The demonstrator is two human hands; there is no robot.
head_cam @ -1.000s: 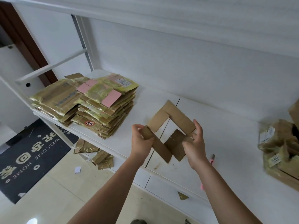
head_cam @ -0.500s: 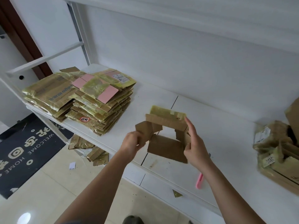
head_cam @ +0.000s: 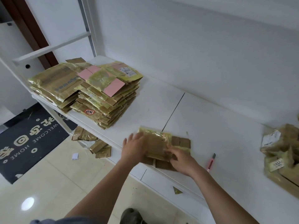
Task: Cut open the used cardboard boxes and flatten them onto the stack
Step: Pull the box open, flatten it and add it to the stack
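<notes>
The flattened brown cardboard box with yellowish tape (head_cam: 159, 143) lies flat on the white table (head_cam: 218, 126), near its front edge, directly under both hands. The left hand (head_cam: 134, 147) rests on the left part of the box with its fingers straight and spread, palm down. The right hand (head_cam: 180, 156) rests on the lower right part of the box; its fingers lie on the cardboard, but whether they press flat or pinch an edge cannot be told. Short flaps of the box protrude beyond the right hand and below both hands. Well apart from the left hand, farther back on the table, stands the tall stack of flattened brown and pink cardboard boxes (head_cam: 100, 94), laid in two adjoining piles. Just beside the right hand, on its outer side, lies the pink utility knife (head_cam: 211, 162), apart from the box. Farther out on the same side, at the table's end, sits a heap of uncut tape-wrapped cardboard boxes (head_cam: 281, 156). Below the left hand, scraps of brown cardboard (head_cam: 90, 139) lie on the beige tiled floor (head_cam: 56, 183), near a dark doormat with pale lettering (head_cam: 27, 139).
</notes>
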